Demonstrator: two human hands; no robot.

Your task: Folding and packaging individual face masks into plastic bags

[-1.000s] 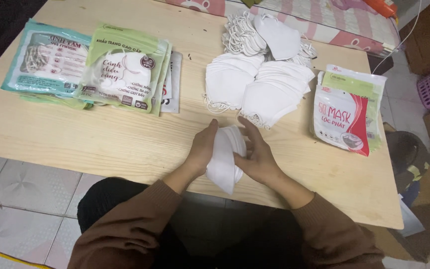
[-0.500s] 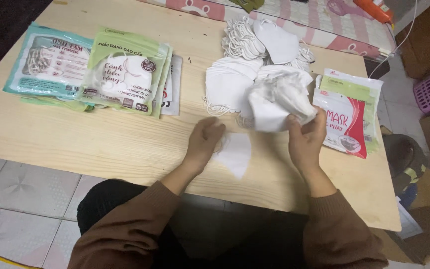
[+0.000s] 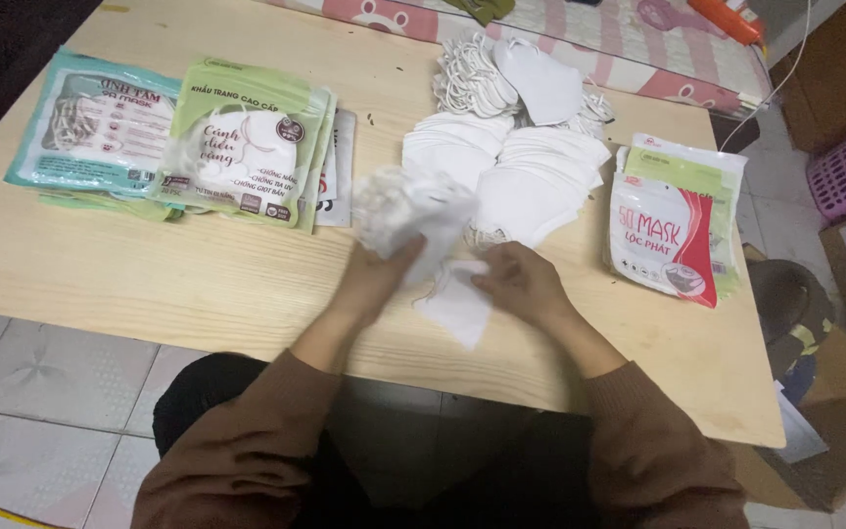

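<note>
My left hand (image 3: 372, 279) holds a bunch of white face masks (image 3: 405, 208), lifted and blurred above the wooden table (image 3: 198, 284). My right hand (image 3: 521, 284) rests with its fingers on a single flat white mask (image 3: 454, 306) lying near the table's front edge. Whether the right hand pinches that mask or only presses on it, I cannot tell. Both arms wear brown sleeves.
Piles of loose white masks (image 3: 526, 176) lie behind my hands. Green and teal mask packets (image 3: 237, 147) are stacked at the left, red-and-white packets (image 3: 668, 235) at the right. A bed edge with pink cover (image 3: 638, 59) runs along the far side.
The bunch of masks passed from my right hand to my left and moved left. My right hand came down onto the single mask, which my left hand had been touching.
</note>
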